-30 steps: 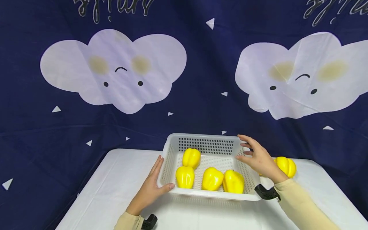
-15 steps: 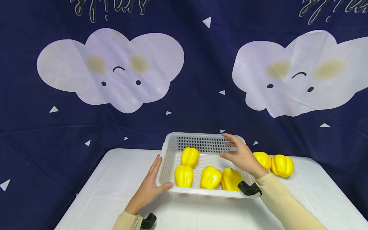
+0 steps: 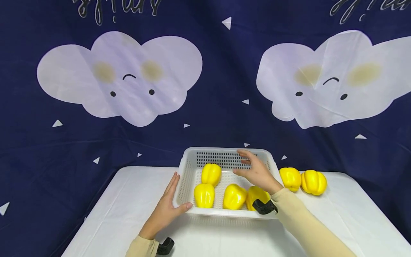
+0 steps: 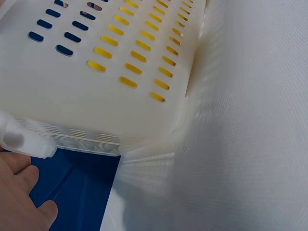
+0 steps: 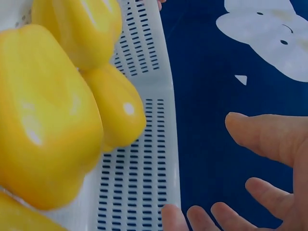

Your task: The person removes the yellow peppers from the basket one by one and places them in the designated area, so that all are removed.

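Note:
A white perforated plastic basket (image 3: pixel 231 213) stands on the table, with several glossy yellow bell peppers (image 3: pixel 235 197) inside. In the head view my left hand (image 3: pixel 165 208) rests against the basket's left side, its fingers straight along the outer wall and its thumb at the near corner. The left wrist view shows those fingertips beside the basket's rim (image 4: pixel 29 137). My right hand (image 3: pixel 255 173) hovers over the right part of the basket with spread fingers and nothing between them. Its wrist hides part of the rightmost pepper in the basket (image 3: pixel 257 194).
Two more yellow bell peppers (image 3: pixel 313 182) sit side by side on the white-covered table (image 3: pixel 106 210), just right of the basket. Behind the table hangs a dark blue cloth (image 3: pixel 224 78) printed with pale clouds and small white triangles.
My right hand has moved left from the basket's right side to over its inside, still spread. The two peppers on the right have come into fuller view. The left hand keeps its place.

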`<state>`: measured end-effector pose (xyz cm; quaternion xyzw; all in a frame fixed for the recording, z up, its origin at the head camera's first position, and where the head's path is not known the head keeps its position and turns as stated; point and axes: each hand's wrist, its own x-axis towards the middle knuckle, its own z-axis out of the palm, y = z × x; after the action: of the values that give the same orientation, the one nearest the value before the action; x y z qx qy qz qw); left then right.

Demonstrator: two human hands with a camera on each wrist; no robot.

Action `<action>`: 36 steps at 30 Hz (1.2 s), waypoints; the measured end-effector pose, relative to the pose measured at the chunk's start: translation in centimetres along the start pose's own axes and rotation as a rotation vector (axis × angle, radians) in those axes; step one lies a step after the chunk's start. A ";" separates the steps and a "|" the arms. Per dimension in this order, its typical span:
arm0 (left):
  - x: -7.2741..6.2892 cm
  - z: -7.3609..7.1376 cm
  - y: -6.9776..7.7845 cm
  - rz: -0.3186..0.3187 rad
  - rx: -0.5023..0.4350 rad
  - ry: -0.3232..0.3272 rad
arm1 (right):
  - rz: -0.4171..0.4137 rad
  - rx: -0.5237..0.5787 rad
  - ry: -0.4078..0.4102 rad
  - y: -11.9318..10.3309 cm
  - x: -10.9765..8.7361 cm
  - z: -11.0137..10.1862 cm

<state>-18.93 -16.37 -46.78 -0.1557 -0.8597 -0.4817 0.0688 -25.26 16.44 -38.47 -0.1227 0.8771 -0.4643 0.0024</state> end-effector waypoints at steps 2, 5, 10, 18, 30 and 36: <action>0.0 0.0 0.0 0.005 0.001 0.004 | 0.010 0.017 -0.008 -0.1 0.2 0.4; 0.1 0.0 -0.1 0.014 -0.001 0.005 | 0.029 0.033 -0.022 -0.3 0.6 1.0; 0.1 0.0 -0.2 0.026 0.000 0.005 | 0.045 0.044 -0.029 -0.5 1.2 1.9; 0.1 -0.2 -0.3 0.029 0.004 0.009 | 0.095 0.052 -0.057 -0.9 2.3 3.4; 0.1 -0.1 -0.2 0.013 -0.001 0.003 | 0.126 0.001 -0.113 -1.2 3.6 5.2; 0.1 0.0 -0.2 0.010 -0.003 0.002 | 0.164 -0.035 -0.176 -1.1 4.2 6.0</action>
<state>-19.06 -16.47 -46.89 -0.1596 -0.8580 -0.4829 0.0716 -28.38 10.04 -40.47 -0.0908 0.8885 -0.4348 0.1151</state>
